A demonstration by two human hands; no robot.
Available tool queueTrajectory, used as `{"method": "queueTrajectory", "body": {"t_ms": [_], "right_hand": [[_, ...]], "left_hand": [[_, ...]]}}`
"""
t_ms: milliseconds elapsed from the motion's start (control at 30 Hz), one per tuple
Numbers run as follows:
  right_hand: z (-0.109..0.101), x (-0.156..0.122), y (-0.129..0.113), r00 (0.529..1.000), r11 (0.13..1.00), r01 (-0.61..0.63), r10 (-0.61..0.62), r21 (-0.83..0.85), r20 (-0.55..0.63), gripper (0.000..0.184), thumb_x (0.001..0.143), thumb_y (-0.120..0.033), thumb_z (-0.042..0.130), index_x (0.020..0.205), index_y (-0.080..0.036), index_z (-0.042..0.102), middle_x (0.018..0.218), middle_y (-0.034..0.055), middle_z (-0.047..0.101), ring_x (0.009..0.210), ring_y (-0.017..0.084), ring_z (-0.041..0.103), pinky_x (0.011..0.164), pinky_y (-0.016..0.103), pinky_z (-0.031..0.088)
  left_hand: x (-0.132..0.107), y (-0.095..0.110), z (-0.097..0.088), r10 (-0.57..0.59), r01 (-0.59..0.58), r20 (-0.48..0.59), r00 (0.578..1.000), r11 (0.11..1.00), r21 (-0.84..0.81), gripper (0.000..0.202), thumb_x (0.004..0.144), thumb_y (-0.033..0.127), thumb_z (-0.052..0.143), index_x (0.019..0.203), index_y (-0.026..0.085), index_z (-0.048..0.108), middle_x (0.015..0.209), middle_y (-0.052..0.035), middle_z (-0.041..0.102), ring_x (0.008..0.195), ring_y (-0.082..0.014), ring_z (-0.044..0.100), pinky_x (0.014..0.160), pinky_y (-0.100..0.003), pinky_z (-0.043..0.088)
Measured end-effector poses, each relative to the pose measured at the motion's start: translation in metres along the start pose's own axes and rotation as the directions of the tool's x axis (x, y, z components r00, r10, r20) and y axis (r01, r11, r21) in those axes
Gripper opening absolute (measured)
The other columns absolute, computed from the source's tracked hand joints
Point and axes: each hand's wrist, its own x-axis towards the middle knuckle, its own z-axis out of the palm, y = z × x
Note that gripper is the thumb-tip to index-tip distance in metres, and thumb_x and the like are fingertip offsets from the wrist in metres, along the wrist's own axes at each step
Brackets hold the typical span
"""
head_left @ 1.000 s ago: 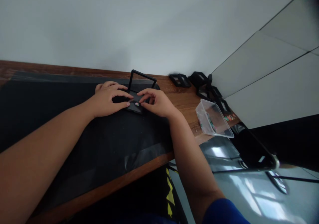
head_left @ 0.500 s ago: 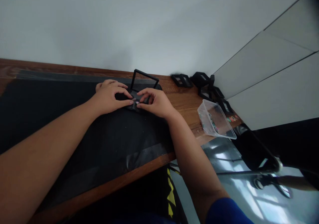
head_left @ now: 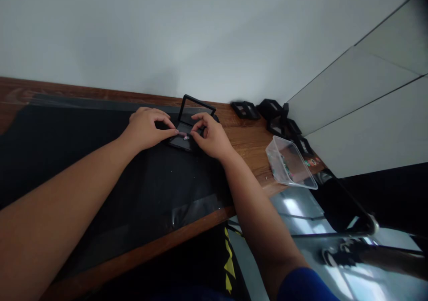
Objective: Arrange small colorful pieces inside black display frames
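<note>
An open black display case (head_left: 186,141) lies on a black mat (head_left: 100,176) near the back of the wooden table, its frame lid (head_left: 197,107) standing up. A tiny pale and pink object (head_left: 186,137) sits on the case's base. My left hand (head_left: 149,128) rests on the case's left side, fingers curled, with the index fingertip next to the tiny object. My right hand (head_left: 209,134) is on the right side, thumb and fingers pinched close over the case edge near the object.
A clear plastic tub (head_left: 289,163) with small coloured bits stands at the table's right end. Several black frame cases (head_left: 270,113) are piled in the back right corner by a white wall. A dark chair back (head_left: 344,207) is at lower right.
My right hand has drawn up and closer together over the case, lifting its fingers from the base. The left hand has stayed put. The view shifted slightly.
</note>
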Motion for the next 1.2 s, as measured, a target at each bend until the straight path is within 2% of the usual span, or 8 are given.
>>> {"method": "queueTrajectory", "body": {"t_ms": [67,133,300,500,633,800,1033,1200], "right_hand": [[-0.001,-0.002,-0.003,1.0,1.0,0.002,-0.002,0.001,0.021,0.038,0.092,-0.026,0.083,0.128,-0.021,0.071,0.104,0.0015,0.081,0.067,0.012,0.055,0.067,0.03,0.042],[-0.002,-0.003,-0.006,0.997,1.0,0.009,-0.009,0.007,0.071,0.033,0.089,-0.031,0.088,0.117,-0.022,0.073,0.098,0.0003,0.079,0.071,0.013,0.058,0.068,0.029,0.041],[-0.002,-0.004,-0.011,0.994,0.998,-0.026,0.032,-0.053,0.109,0.023,0.09,-0.031,0.089,0.106,-0.022,0.074,0.082,-0.0032,0.072,0.073,0.015,0.061,0.069,0.03,0.041],[0.001,0.0,-0.012,0.983,0.977,-0.159,0.17,-0.142,0.071,0.023,0.091,-0.039,0.093,0.09,-0.021,0.08,0.072,-0.0024,0.068,0.066,0.014,0.058,0.063,0.032,0.036],[0.002,0.001,-0.014,0.969,0.962,-0.23,0.24,-0.147,0.054,0.027,0.089,-0.043,0.095,0.083,-0.021,0.081,0.069,-0.0011,0.068,0.064,0.015,0.058,0.061,0.031,0.036],[0.0,0.0,-0.017,0.971,0.958,-0.224,0.236,-0.178,0.044,0.023,0.093,-0.041,0.094,0.088,-0.021,0.086,0.069,-0.0005,0.068,0.065,0.015,0.058,0.061,0.032,0.036],[0.002,0.0,-0.015,0.98,0.959,-0.186,0.196,-0.216,0.027,0.013,0.099,-0.032,0.089,0.104,-0.02,0.091,0.077,0.0,0.072,0.071,0.015,0.06,0.067,0.031,0.038],[0.005,0.002,-0.012,0.988,0.962,-0.143,0.154,-0.235,0.03,0.017,0.105,-0.026,0.082,0.117,-0.022,0.093,0.083,-0.0003,0.075,0.075,0.014,0.061,0.07,0.03,0.038]], "left_hand": [[-0.001,0.006,0.0,-0.043,0.044,-0.013,0.999,0.997,0.066,0.038,0.082,0.071,0.086,0.095,0.036,0.093,0.138,-0.0075,0.084,0.147,-0.0495,0.061,0.132,-0.069,0.035],[-0.003,0.015,-0.001,-0.033,0.032,0.008,0.999,0.994,0.104,0.041,0.082,0.071,0.085,0.1,0.036,0.094,0.142,-0.0088,0.083,0.149,-0.0508,0.059,0.132,-0.07,0.036],[-0.005,0.03,0.001,-0.004,-0.006,0.058,0.998,0.986,0.167,0.034,0.086,0.065,0.084,0.098,0.036,0.096,0.146,-0.0101,0.081,0.152,-0.0536,0.053,0.131,-0.072,0.036],[-0.002,0.036,0.013,0.004,0.004,-0.04,0.999,0.981,0.196,0.025,0.087,0.059,0.084,0.085,0.035,0.091,0.133,-0.0066,0.085,0.143,-0.0479,0.059,0.125,-0.068,0.042],[0.0,0.041,0.017,-0.028,0.046,-0.086,0.996,0.975,0.216,0.029,0.088,0.059,0.084,0.082,0.03,0.087,0.125,-0.0109,0.086,0.135,-0.0487,0.063,0.118,-0.067,0.048],[-0.001,0.039,0.018,0.016,0.006,-0.113,0.993,0.981,0.193,0.027,0.091,0.056,0.082,0.079,0.031,0.084,0.111,-0.0106,0.087,0.127,-0.0459,0.069,0.114,-0.063,0.053],[0.001,0.028,0.013,0.025,-0.009,-0.096,0.995,0.987,0.158,0.031,0.093,0.059,0.08,0.084,0.029,0.084,0.119,-0.011,0.088,0.133,-0.0436,0.071,0.124,-0.059,0.051],[0.003,0.022,0.009,-0.049,0.057,-0.059,0.997,0.987,0.147,0.033,0.092,0.061,0.078,0.093,0.029,0.087,0.121,-0.0101,0.088,0.131,-0.0415,0.074,0.126,-0.059,0.051]]}}
